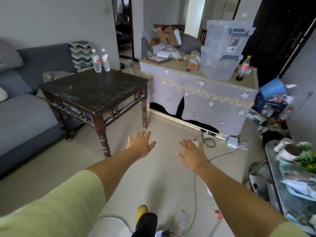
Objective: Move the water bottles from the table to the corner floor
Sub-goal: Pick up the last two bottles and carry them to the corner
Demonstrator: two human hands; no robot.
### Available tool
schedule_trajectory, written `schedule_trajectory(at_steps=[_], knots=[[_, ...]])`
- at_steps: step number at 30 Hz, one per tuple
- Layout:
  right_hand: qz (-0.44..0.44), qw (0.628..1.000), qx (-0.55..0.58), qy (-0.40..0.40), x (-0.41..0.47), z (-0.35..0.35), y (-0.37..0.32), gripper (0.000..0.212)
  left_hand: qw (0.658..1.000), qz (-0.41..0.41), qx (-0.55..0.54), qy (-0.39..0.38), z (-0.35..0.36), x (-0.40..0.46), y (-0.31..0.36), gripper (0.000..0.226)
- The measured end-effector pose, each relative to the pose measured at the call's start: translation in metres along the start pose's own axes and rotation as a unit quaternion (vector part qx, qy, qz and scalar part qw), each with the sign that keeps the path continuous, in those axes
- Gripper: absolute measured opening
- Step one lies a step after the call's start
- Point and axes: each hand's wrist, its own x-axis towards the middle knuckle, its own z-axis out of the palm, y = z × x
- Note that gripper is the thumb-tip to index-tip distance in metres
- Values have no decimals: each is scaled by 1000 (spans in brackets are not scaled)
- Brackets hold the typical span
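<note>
Your left hand (141,144) and right hand (192,155) hang spread and empty (nothing grasped), because both bottles (100,60) stand across the table (92,89).

- Setting: a lived-in home, specifically a living room.
- Seating: a grey sofa (25,106) with cushions stands along the left wall.
- Furniture: a dark wooden side table (95,93) stands just beside the sofa; a cabinet under a lace cloth (205,98) stands near it.
- Household clutter: plastic storage boxes (222,50) and cardboard boxes (168,35) sit on the cabinet.
- Floor: pale tiles (153,177), with a cable lying across them.
- Openings: a doorway (123,28) leads to another room.
</note>
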Motion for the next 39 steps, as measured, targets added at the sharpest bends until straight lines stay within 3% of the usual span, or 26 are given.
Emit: schedule_trajectory(at_steps=[8, 14, 22, 35, 39], knots=[[5, 1000, -4, 24, 166, -21, 16, 52, 1000, 14, 13, 19, -16, 129, -37, 57], [-55, 993, 67, 75, 312, -55, -34, 52, 999, -31, 4, 19, -68, 238, -117, 57], [-94, 991, 70, 60, 426, -66, -67, 52, 998, -47, 29, 14, -83, 322, -171, 57], [-189, 980, 7, 64, 673, -104, -40, 51, 977, -210, -12, 20, -108, 522, -230, 57], [-186, 981, -5, 51, 760, -123, -14, 51, 972, -225, -48, 47, -119, 588, -224, 58]])
